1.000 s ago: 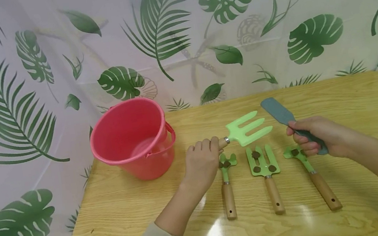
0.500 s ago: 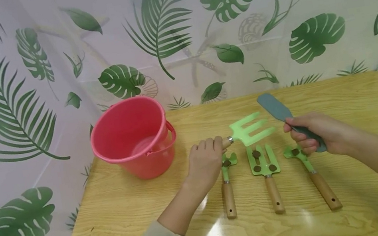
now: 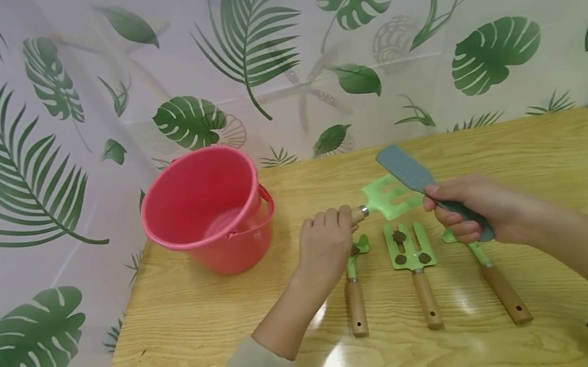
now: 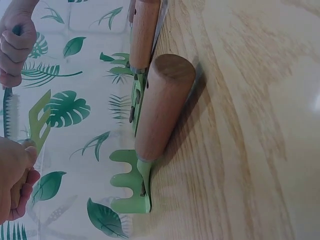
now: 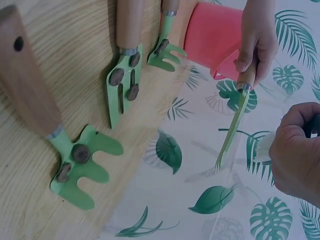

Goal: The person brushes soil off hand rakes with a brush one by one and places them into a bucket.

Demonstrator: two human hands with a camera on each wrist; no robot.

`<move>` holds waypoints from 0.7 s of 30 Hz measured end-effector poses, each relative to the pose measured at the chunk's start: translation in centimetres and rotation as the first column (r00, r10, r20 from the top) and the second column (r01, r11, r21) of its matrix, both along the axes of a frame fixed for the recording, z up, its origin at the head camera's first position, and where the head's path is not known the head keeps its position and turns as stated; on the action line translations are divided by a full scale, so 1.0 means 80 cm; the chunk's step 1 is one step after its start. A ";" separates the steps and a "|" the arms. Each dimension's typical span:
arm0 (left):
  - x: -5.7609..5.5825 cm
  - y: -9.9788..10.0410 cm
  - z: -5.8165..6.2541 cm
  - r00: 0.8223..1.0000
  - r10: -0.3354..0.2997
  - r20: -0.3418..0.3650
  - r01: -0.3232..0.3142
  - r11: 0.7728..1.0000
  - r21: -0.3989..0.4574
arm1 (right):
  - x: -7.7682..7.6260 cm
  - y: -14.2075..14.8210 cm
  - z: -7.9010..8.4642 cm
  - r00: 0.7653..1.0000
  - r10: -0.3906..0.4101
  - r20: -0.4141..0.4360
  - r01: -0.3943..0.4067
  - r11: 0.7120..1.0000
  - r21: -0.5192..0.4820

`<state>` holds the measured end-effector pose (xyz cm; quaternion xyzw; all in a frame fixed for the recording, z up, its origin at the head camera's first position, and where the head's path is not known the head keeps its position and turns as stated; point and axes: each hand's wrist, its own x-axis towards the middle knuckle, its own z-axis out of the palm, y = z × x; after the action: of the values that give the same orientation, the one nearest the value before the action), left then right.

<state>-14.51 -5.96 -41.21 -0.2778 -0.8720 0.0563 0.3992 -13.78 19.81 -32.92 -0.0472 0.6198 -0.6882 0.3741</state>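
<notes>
In the head view, the left hand (image 3: 328, 244) is gripping the green fork (image 3: 381, 199) above the table (image 3: 226, 343) by its wooden handle (image 3: 357, 215), leaving the tines (image 3: 410, 205) free, while the right hand (image 3: 472, 208) is holding the grey brush (image 3: 406, 169) over them. In the left wrist view, bristles (image 4: 14, 115) are facing the fork. In the right wrist view, three tools (image 5: 131, 22) are lying with brown lumps (image 5: 81, 153) uppermost, probably keeping these from falling off

Fork head (image 3: 383, 201) light green; brush (image 3: 407, 169) blue-grey; bucket (image 3: 233, 252) pink-red; backdrop (image 3: 287, 137) whitish, green-leaf print.

Likely an indoor setup: table (image 3: 567, 157), leafy backdrop (image 3: 276, 54).
</notes>
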 end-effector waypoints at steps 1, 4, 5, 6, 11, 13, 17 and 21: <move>0.000 0.001 0.000 1.000 0.001 0.000 -0.001 1.000 0.003 | 0.001 -0.003 0.001 1.000 0.009 -0.001 -0.009 1.000 0.001; -0.001 0.002 -0.002 1.000 0.007 -0.005 -0.007 1.000 0.003 | 0.005 -0.012 0.001 1.000 0.022 0.006 -0.022 1.000 0.016; -0.001 0.002 -0.002 1.000 0.008 -0.005 -0.008 1.000 0.003 | 0.007 -0.014 0.001 1.000 0.025 0.010 -0.025 0.999 0.021; 0.000 0.002 -0.002 1.000 0.009 -0.003 -0.009 1.000 0.004 | 0.008 -0.017 0.001 0.999 0.031 0.014 -0.031 0.999 0.024; -0.001 0.005 -0.004 1.000 0.013 -0.008 -0.013 1.000 -0.003 | 0.013 -0.028 -0.002 0.998 0.067 0.014 -0.067 0.998 0.006; -0.001 0.006 -0.004 1.000 0.016 -0.015 -0.016 1.000 -0.011 | 0.014 -0.031 -0.004 0.997 0.073 0.013 -0.073 0.997 -0.002; -0.001 0.007 -0.003 1.000 0.017 -0.026 -0.017 1.000 -0.016 | 0.015 -0.037 -0.008 0.998 0.061 0.032 -0.062 0.998 0.006; 0.000 0.008 0.000 0.999 0.015 -0.028 -0.015 1.000 -0.009 | 0.015 -0.039 -0.014 0.998 0.056 0.039 -0.057 0.998 0.022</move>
<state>-14.49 -5.32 -41.24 -0.2724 -0.8680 0.0671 0.4097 -12.60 16.72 -34.01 -0.0473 0.6189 -0.6708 0.4059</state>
